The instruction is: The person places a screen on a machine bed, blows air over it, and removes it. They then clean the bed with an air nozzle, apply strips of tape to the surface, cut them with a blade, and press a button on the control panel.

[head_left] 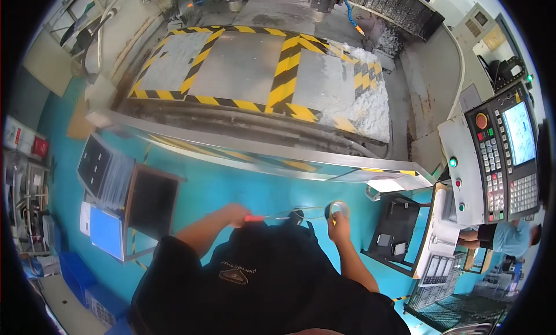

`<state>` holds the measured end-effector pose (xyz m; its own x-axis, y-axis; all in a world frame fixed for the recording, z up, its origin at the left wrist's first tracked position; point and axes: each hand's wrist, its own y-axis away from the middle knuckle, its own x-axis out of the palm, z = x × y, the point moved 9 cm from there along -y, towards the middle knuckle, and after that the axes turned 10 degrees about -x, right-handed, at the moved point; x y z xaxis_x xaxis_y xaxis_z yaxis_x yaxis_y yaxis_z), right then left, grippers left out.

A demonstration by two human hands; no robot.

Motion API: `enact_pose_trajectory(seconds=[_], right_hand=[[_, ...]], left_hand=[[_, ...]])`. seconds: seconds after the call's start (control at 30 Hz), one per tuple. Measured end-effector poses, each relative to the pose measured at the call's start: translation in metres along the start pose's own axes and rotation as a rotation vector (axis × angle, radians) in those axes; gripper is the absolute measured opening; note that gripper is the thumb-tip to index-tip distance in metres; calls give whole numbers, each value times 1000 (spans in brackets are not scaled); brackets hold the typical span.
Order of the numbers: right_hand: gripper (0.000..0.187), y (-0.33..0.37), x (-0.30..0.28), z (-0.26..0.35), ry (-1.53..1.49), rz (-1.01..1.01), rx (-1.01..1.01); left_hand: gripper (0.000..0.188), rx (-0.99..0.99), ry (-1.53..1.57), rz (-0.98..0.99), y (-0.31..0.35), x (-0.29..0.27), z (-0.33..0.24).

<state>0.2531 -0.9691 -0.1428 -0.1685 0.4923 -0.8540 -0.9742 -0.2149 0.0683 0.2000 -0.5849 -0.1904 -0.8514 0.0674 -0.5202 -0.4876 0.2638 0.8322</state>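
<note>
Head view: the left hand (236, 215) is gripping a red-handled tool (253, 218), the right hand (340, 226) is holding a ring-shaped roll (329, 210), both outside the machine bed's (237, 62) front edge; loose fingers could be risking a drop floorward.

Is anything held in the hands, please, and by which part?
Left hand: a red-handled tool, by the handle. Right hand: a ring-shaped roll, apparently tape, by its lower rim.

Mach bed (237, 62): tape (285, 71), wht debris (370, 113)
</note>
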Motion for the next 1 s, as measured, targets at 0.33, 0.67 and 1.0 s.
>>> enact_pose_trajectory(seconds=[0.33, 0.67, 1.0], right_hand=[[58, 59, 108, 56, -757, 390, 776], [56, 38, 43, 56, -1737, -760, 1022], [42, 83, -51, 14, -212, -17, 485]], left_hand=[[21, 62, 93, -48, 100, 41, 104], [25, 216, 127, -214, 100, -19, 52], [28, 234, 27, -245, 101, -56, 4]])
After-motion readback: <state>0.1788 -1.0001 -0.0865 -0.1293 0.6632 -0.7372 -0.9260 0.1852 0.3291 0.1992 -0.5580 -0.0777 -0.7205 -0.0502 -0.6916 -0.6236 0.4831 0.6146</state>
